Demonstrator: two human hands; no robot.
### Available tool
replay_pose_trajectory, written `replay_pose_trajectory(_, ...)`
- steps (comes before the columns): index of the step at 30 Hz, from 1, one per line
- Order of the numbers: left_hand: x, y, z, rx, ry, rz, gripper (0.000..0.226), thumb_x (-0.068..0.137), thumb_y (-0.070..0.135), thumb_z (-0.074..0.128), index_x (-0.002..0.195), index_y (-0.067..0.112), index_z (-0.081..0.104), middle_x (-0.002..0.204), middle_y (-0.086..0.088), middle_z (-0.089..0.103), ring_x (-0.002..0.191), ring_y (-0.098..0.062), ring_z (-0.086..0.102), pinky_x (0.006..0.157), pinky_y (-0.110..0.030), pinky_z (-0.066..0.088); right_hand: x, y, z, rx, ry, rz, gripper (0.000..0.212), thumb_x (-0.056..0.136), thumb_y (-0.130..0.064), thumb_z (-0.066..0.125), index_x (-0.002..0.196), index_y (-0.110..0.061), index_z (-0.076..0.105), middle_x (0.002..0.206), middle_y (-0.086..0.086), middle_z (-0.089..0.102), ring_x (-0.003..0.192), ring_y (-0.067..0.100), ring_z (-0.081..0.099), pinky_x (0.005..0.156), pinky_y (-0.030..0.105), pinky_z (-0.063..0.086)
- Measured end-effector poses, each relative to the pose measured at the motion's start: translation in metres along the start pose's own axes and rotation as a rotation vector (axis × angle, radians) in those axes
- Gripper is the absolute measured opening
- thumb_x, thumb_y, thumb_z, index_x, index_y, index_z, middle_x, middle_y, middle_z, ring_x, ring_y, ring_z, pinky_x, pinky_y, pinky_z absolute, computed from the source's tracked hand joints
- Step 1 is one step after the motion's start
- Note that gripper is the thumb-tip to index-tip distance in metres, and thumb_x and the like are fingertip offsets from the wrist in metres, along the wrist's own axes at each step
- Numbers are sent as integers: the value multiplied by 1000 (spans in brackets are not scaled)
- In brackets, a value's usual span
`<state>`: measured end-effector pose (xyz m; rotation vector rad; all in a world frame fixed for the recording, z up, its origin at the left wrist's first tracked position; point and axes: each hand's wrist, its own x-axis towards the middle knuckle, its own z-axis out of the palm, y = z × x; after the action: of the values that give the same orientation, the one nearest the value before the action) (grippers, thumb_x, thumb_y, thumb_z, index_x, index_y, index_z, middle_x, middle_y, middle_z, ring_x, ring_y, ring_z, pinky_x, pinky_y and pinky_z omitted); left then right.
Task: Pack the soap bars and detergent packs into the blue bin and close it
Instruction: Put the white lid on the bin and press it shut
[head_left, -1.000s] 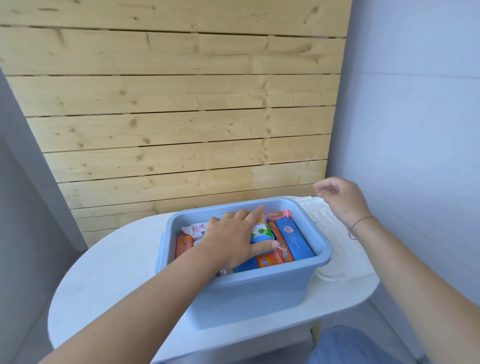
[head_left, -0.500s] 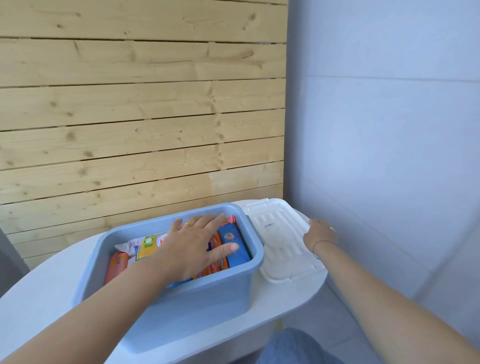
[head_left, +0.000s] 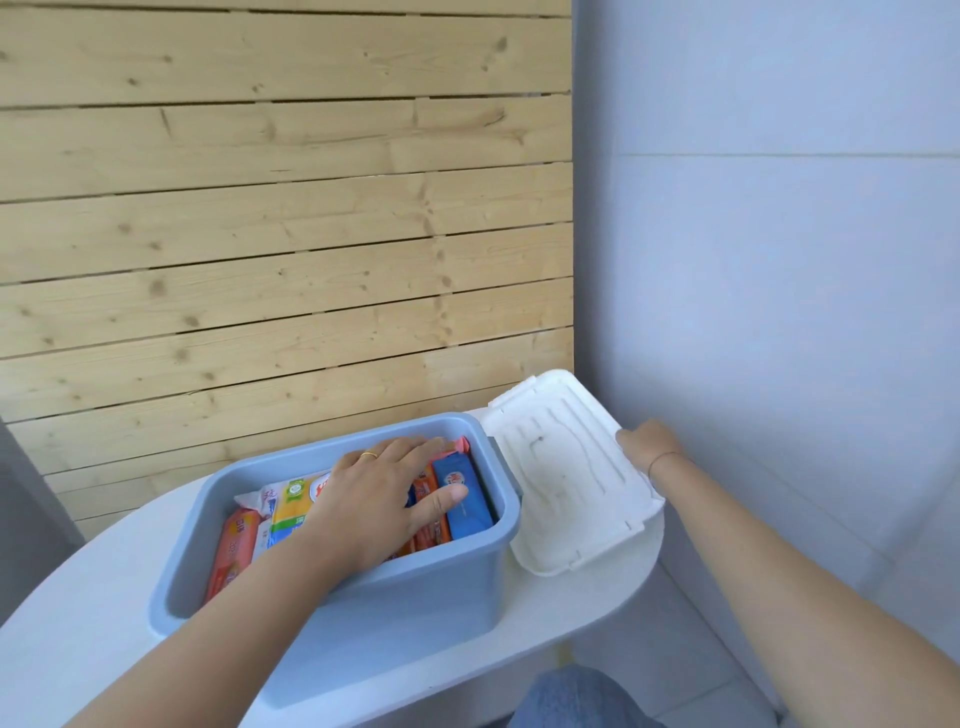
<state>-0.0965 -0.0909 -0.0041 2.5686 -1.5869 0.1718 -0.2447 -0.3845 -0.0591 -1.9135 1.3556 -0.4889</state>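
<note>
Bin: blue, open, on the white surface, toward its right end. Holds the packs, standing in a row, rim to rim.

Lid: white, on the surface's right end, just beside the bin's right rim; its far edge is tilted up off the surface.

Left hand: flat on the packs, fingers spread, gripping nothing.

Right hand: at the lid's right edge, fingers curled over it, apparently gripping; the fingertips are hidden.

Step, as we judge it: fetching the lid. We should press the packs level below the rim, then clear our left hand before swinging the lid across. We set it square on all four rims and push down at the corners; any pack riding high would block the seat.
</note>
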Motion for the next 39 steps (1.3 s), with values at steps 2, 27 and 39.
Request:
replay_pose_trajectory(2, -1, 1, -3, -34, -19, -18, 91, 70, 81, 3, 147, 37, 21, 155, 12, 28, 141, -12, 29, 115, -35, 22, -16, -28, -14, 114, 27, -124, 24, 80, -17, 46, 58, -13, 37, 56, 6, 34, 62, 21, 33, 51, 29, 23)
replay_pose_trajectory(27, -76, -99, -19, -789, 198, -784, 55, 87, 34, 47, 136, 10, 39, 138, -8, 42, 117, -32, 49, 91, -40, 43, -205, -93, 8, -83, -518, -927, 32, 88, -14, 60, 107, -39, 66, 116, -30, 64, 116, -17, 51, 99, 1, 34)
replay_pose_trajectory(39, -79, -112, -21, -1457, 5, -1065, 61, 76, 64, 60, 116, 17, 62, 109, -7, 70, 98, -27, 67, 92, -40, 52, -126, -114, 43, 179, -502, 87, 60, 83, -68, 44, 121, -25, 58, 109, 6, 71, 95, 27, 68, 86, 36, 52)
